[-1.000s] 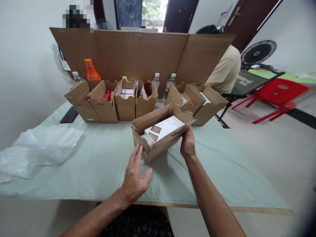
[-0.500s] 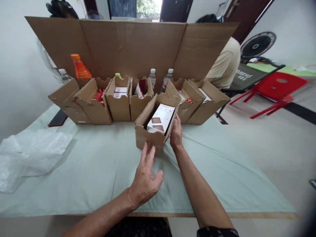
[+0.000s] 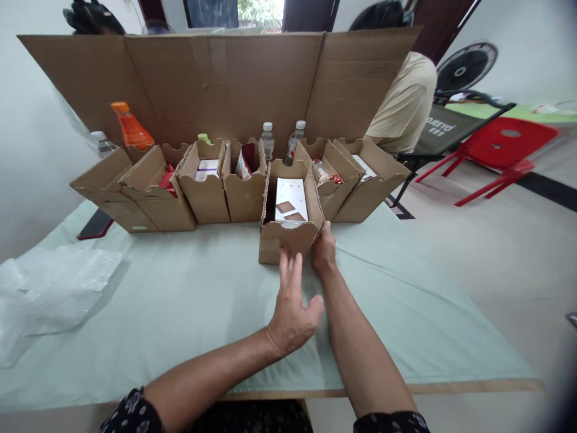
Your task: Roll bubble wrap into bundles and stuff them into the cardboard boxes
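Observation:
A cardboard bin (image 3: pixel 288 239) with a white box (image 3: pixel 291 197) inside stands in front of a row of similar bins. My left hand (image 3: pixel 295 307) touches its front face with the fingertips, fingers stretched and thumb apart. Against the bin's right side rests my right hand (image 3: pixel 324 248), its fingers partly hidden behind the cardboard. In the row, one bin (image 3: pixel 205 195) holds white and purple boxes, another (image 3: pixel 246 195) a red and white packet, and others red packets or a white item.
A tall cardboard panel (image 3: pixel 225 90) stands behind the bins, with an orange bottle (image 3: pixel 133 127) and clear bottles before it. Bubble wrap (image 3: pixel 58 288) and a dark phone-like object (image 3: pixel 95 224) lie at left. A person's sleeve (image 3: pixel 408 102) and a red chair (image 3: pixel 509 144) are beyond the table.
The front bin has turned to sit straighter and shifted closer to the gap between the row's middle and right bins. My left hand has moved right with it. The camera view has shifted slightly.

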Demonstrator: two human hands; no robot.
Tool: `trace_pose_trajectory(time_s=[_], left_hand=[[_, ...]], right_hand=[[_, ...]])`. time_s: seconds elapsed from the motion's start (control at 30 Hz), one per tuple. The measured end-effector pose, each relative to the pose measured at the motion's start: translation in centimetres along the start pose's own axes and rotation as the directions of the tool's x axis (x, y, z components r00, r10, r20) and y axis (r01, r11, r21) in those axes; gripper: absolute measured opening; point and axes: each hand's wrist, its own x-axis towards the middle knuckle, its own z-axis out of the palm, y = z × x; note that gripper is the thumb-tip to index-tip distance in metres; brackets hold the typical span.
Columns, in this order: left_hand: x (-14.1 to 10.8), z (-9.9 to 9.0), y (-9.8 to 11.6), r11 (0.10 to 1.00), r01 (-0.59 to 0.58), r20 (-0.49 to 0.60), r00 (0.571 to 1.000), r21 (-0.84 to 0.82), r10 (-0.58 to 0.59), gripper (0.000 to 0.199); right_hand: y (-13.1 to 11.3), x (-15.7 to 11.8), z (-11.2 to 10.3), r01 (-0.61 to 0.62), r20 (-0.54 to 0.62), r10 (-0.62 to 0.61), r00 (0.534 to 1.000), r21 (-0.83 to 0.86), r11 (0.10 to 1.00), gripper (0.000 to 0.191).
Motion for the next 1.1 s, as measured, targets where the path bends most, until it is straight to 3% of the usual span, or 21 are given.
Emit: trace_pose_trajectory(time_s=[0.23, 0.57, 0.7, 0.8, 0.93, 1.0, 1.1], left_hand=[[4.8, 2.1, 0.2, 0.988, 0.121, 0.008, 0.993, -0.1, -0.121, 0.09], [14.0, 3.0, -2.7, 0.999, 0.034, -0.05, 0.998, 0.019, -0.033, 0.083], [15.8, 3.2, -3.6, 0.997, 0.042, -0.048, 0.998, 0.062, -0.039, 0.08], [15.2, 2.9, -3.8, 0.996, 0.044, -0.022, 0.999, 0.079, -0.043, 0.075], [11.5, -0.4, -3.7, 0.988, 0.037, 0.095, 0.994, 0.15, -0.052, 0.068], [8.8, -3.7, -3.9, 0.966, 0.011, 0.154, 0.987, 0.258, -0.052, 0.063], [5.0, -9.6, -4.7, 0.874, -0.048, 0.136, 0.99, 0.484, -0.021, 0.05]], right_hand=[[1.3, 0.2, -0.3, -0.03, -0.109, 0.038, 0.993, 0.07, 0.997, 0.065], [1.7, 0.6, -1.0, 0.029, -0.233, -0.02, 0.972, 0.036, 0.999, 0.059], [1.4, 0.3, -0.8, 0.056, -0.241, -0.053, 0.969, 0.008, 0.998, 0.058], [1.1, 0.1, -0.6, 0.064, -0.242, -0.065, 0.968, -0.013, 0.998, 0.059], [1.0, 0.1, -0.3, 0.059, -0.251, -0.066, 0.966, -0.037, 0.998, 0.058], [1.0, 0.0, -0.2, 0.065, -0.246, -0.078, 0.966, -0.06, 0.996, 0.052], [0.7, -0.4, 0.3, 0.113, -0.209, -0.137, 0.968, -0.12, 0.986, 0.038]])
